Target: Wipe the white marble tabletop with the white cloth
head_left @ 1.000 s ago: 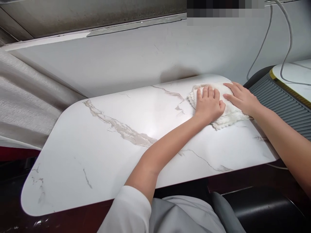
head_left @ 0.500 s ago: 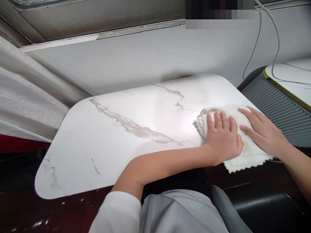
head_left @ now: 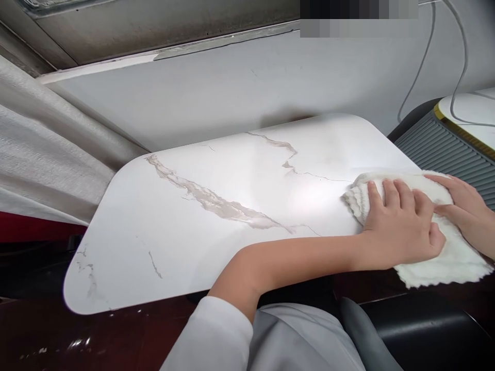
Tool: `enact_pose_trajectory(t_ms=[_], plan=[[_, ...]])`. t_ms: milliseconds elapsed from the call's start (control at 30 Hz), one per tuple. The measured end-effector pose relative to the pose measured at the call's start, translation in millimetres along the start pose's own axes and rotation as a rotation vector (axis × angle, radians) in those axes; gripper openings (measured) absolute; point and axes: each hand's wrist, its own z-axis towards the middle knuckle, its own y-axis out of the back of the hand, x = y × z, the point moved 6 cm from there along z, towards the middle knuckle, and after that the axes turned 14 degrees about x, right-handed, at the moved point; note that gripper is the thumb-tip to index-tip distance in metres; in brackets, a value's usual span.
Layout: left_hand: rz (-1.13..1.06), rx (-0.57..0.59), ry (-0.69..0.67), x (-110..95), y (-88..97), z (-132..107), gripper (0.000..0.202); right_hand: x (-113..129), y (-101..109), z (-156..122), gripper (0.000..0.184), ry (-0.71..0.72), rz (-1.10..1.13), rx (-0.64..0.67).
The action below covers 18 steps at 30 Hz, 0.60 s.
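Pressing flat on a folded white terry cloth (head_left: 452,257) with the left hand (head_left: 400,232): palm down, fingers straight and slightly fanned, thumb laid along the near side, nothing curled around the fabric, so pinning it by weight from above rather than gripping it. Stretched across the body to get there, with the forearm low over the near edge of the marble-patterned tabletop (head_left: 232,206) and the white sleeve (head_left: 209,335) at the bottom of the view. Matched on the far side by the right hand (head_left: 466,211), likewise opened out and laid flat, fingers pointing left toward the other hand's knuckles and almost meeting them; partly cut off by the picture's edge, yet plainly not clenched. Sharing the load over two palms, apparently to hold the thick folded layers together and in full contact with the smooth surface. As for the cloth's place: at the table's right near corner, scalloped hem hanging just past the front edge above the dark red frame (head_left: 371,288). Around it, a glossy veined top backed against a grey wall (head_left: 232,87); a pale curtain (head_left: 46,154) to the left; a ribbed grey panel (head_left: 436,149) and a second, gold-rimmed tabletop (head_left: 469,111) to the right, with thin cables (head_left: 465,56) trailing down the wall toward it; a black seat (head_left: 425,330) below.
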Motion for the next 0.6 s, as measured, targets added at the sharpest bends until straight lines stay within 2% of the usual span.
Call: enact_pose_trajectory(t_ms=[133, 333, 600], plan=[[-0.075, 0.039, -0.011, 12, -7.3, 29, 0.056, 7, 7, 25, 0.055, -0.033, 0.144, 0.048], [-0.068, 0.101, 0.054, 44, -14.3, 77, 0.055, 19, 19, 82, 0.058, -0.183, 0.146, 0.141], [-0.111, 0.160, 0.138, 104, -19.6, 125, 0.050, 42, 17, 174, 0.058, -0.133, 0.070, 0.178]])
